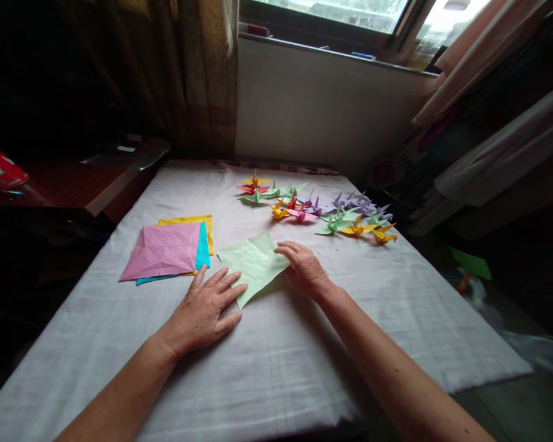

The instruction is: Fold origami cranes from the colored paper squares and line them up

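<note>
A creased light green paper sheet (253, 263) lies flat on the white cloth (276, 344). My left hand (204, 310) rests flat beside its near-left edge, fingers spread, fingertips touching the paper. My right hand (304, 269) lies on the sheet's right corner, fingers curved down and pressing it. Neither hand lifts anything.
A stack of creased sheets, pink (163, 250) over blue and yellow, lies to the left. Several folded paper cranes (322, 212) in many colours are spread at the back right. A dark wooden stand (74, 178) is at the left, curtains and a window behind.
</note>
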`<state>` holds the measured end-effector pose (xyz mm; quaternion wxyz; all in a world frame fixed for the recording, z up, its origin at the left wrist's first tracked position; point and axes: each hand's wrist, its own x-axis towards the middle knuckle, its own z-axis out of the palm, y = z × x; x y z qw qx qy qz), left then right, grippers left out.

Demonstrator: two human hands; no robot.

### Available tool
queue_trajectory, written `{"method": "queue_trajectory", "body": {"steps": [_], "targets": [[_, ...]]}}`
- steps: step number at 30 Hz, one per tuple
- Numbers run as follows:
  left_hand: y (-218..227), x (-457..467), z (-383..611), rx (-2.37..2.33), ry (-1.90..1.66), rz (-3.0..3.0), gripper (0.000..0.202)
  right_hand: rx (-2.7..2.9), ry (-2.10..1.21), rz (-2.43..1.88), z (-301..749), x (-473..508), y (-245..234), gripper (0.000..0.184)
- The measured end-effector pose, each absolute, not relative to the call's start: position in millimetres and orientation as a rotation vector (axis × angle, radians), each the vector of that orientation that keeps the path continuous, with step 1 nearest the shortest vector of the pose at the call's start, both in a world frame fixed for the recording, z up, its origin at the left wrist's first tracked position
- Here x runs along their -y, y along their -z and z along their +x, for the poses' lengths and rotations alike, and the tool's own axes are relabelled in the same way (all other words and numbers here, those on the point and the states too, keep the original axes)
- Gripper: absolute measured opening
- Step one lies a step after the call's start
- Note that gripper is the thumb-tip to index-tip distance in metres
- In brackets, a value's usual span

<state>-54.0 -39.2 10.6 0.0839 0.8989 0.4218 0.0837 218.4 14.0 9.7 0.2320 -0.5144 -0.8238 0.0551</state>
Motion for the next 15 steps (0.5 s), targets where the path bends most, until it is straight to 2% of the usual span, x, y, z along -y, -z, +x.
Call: {"method": "queue_trajectory", "body": {"steps": [3,7,10,15], "targets": [[-11,42,-49,-1.303,-0.306,2.718,0.049,2.335,0.146,-1.434,212,8,-13,0.057],[-11,47,-39,-1.35,-0.385,2.746,0.043,2.41,0.296,-1.261,195,32,-7,0.031],[-10,51,-34,-1.368,-0.462,2.766,0.04,2.427,0.3,-1.194,185,34,0,0.017],[-8,49,-39,-1.328,-0.586,2.768,0.041,2.405,0.099,-1.053,193,27,6,0.018]]}}
